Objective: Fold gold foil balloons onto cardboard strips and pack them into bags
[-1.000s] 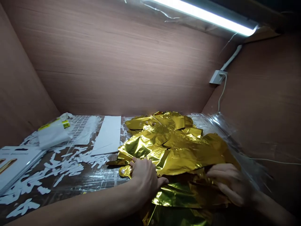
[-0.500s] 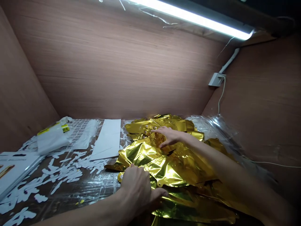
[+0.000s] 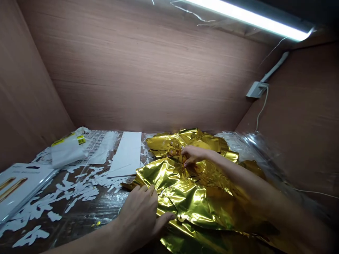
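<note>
I count one pack (image 3: pixel 21 181) and one card (image 3: pixel 126 155). My left hand (image 3: pixel 143 213), half-curled, thumb spread, lies on the left edge of the foil (image 3: pixel 185 197): judged light, limp, slippery, easily creased; lift by an edge. Layers overlap; count unclear. My right hand (image 3: pixel 196 155), partly closed, touches the far folds. Both grips: cannot tell.
</note>
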`<control>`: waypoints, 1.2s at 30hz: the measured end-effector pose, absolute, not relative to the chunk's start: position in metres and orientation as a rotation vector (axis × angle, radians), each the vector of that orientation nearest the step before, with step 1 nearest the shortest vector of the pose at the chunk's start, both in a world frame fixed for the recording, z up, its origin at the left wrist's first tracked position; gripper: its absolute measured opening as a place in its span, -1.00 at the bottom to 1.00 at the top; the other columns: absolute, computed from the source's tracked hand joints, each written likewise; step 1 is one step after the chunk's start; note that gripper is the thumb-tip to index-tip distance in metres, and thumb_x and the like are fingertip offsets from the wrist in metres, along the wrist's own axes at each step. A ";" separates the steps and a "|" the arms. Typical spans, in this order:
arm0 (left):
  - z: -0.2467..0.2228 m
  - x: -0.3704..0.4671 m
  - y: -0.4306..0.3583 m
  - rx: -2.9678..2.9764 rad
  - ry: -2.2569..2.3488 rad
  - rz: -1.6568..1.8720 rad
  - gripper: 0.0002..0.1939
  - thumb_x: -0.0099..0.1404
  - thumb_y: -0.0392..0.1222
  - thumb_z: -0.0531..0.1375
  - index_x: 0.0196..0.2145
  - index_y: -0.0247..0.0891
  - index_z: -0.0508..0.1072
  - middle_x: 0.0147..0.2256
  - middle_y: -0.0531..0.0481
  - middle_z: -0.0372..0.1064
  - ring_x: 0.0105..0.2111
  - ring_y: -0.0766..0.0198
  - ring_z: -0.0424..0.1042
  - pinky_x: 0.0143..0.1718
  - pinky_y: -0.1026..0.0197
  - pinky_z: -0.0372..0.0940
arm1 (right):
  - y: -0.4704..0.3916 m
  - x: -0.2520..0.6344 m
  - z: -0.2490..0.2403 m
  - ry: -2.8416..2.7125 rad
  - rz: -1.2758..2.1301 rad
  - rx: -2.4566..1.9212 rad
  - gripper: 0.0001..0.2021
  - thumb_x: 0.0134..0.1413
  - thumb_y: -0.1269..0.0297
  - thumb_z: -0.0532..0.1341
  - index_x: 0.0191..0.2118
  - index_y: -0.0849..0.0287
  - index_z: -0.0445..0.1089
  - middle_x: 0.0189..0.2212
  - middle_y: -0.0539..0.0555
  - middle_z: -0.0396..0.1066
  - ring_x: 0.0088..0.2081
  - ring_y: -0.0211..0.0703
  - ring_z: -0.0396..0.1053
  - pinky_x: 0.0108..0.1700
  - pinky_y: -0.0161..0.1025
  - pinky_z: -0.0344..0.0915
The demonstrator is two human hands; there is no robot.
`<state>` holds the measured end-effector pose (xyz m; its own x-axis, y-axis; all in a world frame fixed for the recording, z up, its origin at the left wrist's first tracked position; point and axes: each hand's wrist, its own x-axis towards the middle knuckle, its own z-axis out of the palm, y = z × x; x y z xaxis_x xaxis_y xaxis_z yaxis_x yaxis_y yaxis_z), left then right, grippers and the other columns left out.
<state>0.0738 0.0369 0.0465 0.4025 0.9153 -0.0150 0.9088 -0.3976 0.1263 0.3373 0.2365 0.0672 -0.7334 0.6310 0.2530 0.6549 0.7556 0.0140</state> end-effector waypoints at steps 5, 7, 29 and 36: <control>0.033 0.057 0.038 2.608 1.544 0.328 -0.44 0.42 0.25 0.07 -0.08 -0.30 0.58 -0.04 -0.28 0.52 -0.04 -0.11 0.43 0.09 -0.19 0.20 | 0.255 0.340 0.082 -2.988 0.354 -1.270 -0.67 -0.05 0.02 0.44 -0.36 0.18 0.45 -0.47 -0.05 0.41 -0.42 -0.23 0.28 -0.38 -0.32 0.08; 0.028 0.053 0.038 2.611 1.521 0.397 -0.46 0.43 0.22 0.07 -0.03 -0.29 0.57 0.01 -0.26 0.52 -0.03 -0.10 0.43 0.15 -0.23 0.13 | 0.255 0.341 0.091 -2.928 0.424 -1.294 -0.65 -0.08 0.03 0.44 -0.27 0.19 0.50 -0.45 -0.01 0.45 -0.40 -0.20 0.31 -0.35 -0.30 0.11; -0.003 0.040 0.035 2.588 1.309 0.468 -0.20 0.43 0.25 0.02 0.34 -0.47 0.26 0.35 -0.35 0.13 0.38 -0.20 0.06 0.39 -0.35 -0.09 | 0.146 0.358 0.040 -0.848 1.288 -1.274 -0.76 -0.03 0.21 0.42 -0.22 0.12 0.47 -0.18 0.09 0.58 -0.18 -0.02 0.55 -0.16 -0.12 0.56; 0.009 0.039 0.038 2.559 1.214 0.449 -0.14 0.32 0.19 0.16 0.36 -0.52 0.20 0.36 -0.38 0.10 0.38 -0.22 0.06 0.39 -0.39 -0.12 | 0.122 0.326 0.010 -1.174 0.976 -1.655 -0.62 -0.05 -0.04 0.44 -0.36 0.19 0.44 -0.49 0.07 0.49 -0.45 -0.05 0.47 -0.45 -0.20 0.39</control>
<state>0.0394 0.0377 0.0090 0.6003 0.7837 0.1595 0.6992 -0.6111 0.3711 0.3257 0.1223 0.0101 0.2511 0.9612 -0.1139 0.2879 -0.1865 -0.9393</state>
